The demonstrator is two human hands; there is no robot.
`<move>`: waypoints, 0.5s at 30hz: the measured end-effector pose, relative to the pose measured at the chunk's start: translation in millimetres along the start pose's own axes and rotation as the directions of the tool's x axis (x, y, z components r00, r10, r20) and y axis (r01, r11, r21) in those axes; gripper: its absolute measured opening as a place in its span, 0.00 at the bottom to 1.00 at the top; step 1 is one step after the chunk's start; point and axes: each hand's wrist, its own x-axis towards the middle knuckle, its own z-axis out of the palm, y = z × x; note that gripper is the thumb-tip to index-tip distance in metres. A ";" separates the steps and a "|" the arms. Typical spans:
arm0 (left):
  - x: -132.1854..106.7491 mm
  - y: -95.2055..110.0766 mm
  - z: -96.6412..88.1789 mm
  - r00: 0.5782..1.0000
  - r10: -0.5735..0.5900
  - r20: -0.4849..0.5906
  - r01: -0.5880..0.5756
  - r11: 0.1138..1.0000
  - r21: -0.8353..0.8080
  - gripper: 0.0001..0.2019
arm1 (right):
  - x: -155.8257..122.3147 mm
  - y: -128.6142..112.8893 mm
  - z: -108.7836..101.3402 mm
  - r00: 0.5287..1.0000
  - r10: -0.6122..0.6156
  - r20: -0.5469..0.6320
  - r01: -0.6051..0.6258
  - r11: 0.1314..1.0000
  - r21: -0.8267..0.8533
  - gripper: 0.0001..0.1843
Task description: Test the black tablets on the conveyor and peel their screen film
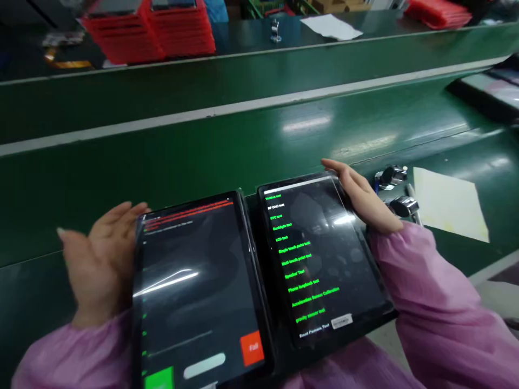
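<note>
Two black tablets lie side by side on a dark mat in front of me. The left tablet (194, 286) shows a red bar, a red Fail button and a green button. The right tablet (320, 259) lists test names in green text. My left hand (101, 259) is blurred, with fingers spread, at the left tablet's left edge and holding nothing. My right hand (357, 194) wraps the far right corner of the right tablet, with fingers curled over its edge. Pink sleeves cover both forearms.
A green conveyor belt (162, 173) with a white rail runs behind the tablets. Metal fittings (399, 189) and a white paper sheet (450, 202) lie to the right. Stacked red trays (150, 32) stand on the far bench.
</note>
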 end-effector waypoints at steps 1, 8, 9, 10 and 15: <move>10.0 1.2 11.1 0.999 -0.052 0.000 0.052 0.998 -0.040 0.37 | 10.7 6.8 3.8 0.994 0.084 0.074 -0.093 0.988 0.125 0.34; 19.4 1.7 43.5 0.954 -0.220 0.204 0.283 0.887 -0.366 0.43 | 18.6 33.2 8.2 0.943 0.210 0.260 -0.307 0.850 0.428 0.31; 16.0 1.4 44.6 0.950 -0.222 0.221 0.290 0.890 -0.351 0.43 | 17.3 39.5 6.8 0.948 0.178 0.264 -0.278 0.869 0.411 0.31; 12.9 1.3 45.1 0.944 -0.226 0.239 0.300 0.890 -0.343 0.42 | 16.7 46.2 6.2 0.957 0.142 0.253 -0.235 0.891 0.389 0.31; 6.6 2.5 44.7 0.919 -0.242 0.311 0.340 0.886 -0.317 0.43 | 18.4 61.0 13.4 0.970 -0.224 0.092 0.219 0.974 0.064 0.32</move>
